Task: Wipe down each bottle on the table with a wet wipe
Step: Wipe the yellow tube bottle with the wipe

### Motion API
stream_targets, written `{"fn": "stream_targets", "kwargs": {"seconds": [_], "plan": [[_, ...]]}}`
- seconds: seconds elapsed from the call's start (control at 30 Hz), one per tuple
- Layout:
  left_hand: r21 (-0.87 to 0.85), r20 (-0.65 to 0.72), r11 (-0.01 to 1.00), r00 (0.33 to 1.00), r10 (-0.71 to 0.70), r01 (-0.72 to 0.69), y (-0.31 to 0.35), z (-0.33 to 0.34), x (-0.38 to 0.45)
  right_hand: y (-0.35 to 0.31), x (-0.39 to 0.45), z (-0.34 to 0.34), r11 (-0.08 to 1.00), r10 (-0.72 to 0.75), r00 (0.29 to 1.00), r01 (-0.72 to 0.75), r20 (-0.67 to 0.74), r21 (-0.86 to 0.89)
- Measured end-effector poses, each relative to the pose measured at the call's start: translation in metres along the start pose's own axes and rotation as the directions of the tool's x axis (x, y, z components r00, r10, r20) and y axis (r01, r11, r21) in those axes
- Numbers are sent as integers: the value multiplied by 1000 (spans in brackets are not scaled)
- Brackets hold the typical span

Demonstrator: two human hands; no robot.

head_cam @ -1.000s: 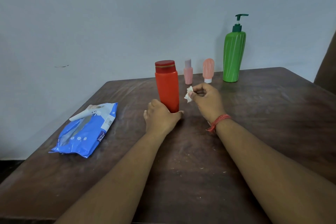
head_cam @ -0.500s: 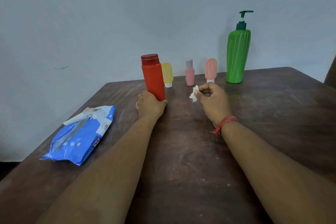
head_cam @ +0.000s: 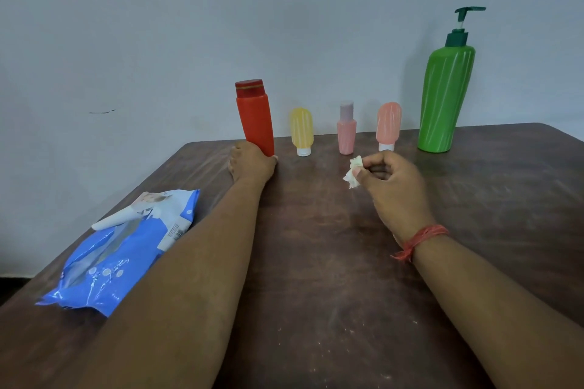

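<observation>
The left hand [head_cam: 251, 161] has its grip wrapped round the base of the red bottle [head_cam: 255, 117], which stands at the far left end of a row along the back edge of the brown tabletop [head_cam: 316, 262], leaning slightly. To its right stand a small yellow tube [head_cam: 301, 131] on its white cap, a small pink bottle [head_cam: 346, 129] with a pale cap, a pink tube [head_cam: 388, 125] on its white cap, and a tall green pump bottle [head_cam: 445, 98]. The right hand [head_cam: 395, 186], in front of the pink bottle and pink tube, pinches a crumpled white wet wipe [head_cam: 354, 171] between thumb and curled fingers. A red thread band [head_cam: 420, 240] circles that wrist. A blue wipes packet [head_cam: 123, 249] lies near the left edge, beside the left forearm.
</observation>
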State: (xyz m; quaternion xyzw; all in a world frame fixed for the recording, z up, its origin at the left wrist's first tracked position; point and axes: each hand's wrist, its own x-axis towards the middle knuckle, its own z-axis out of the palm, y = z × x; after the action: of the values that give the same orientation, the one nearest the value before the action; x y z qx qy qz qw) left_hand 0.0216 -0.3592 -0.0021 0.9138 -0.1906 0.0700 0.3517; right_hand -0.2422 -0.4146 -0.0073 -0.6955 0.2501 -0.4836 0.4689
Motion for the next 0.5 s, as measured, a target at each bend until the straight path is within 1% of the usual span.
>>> {"fn": "stream_targets", "kwargs": {"seconds": [0.2,0.33,0.4,0.5], "plan": [[-60,4,998,1000,-4,5,0,2,13,-2,-1,0,1000,-1,1000,1,13,11],[-65,11,998,1000,-26,26,-1,4,15,-3,-2,0,1000,1,1000,-1,13,12],[-60,-4,998,999,-36,36,0,3,12,-4,-3,0,1000,4,1000,-4,14,2],[-108,-25,993,998,-53,50,-1,-2,6,-4,-3,0,1000,10,1000,-10,19,4]]}}
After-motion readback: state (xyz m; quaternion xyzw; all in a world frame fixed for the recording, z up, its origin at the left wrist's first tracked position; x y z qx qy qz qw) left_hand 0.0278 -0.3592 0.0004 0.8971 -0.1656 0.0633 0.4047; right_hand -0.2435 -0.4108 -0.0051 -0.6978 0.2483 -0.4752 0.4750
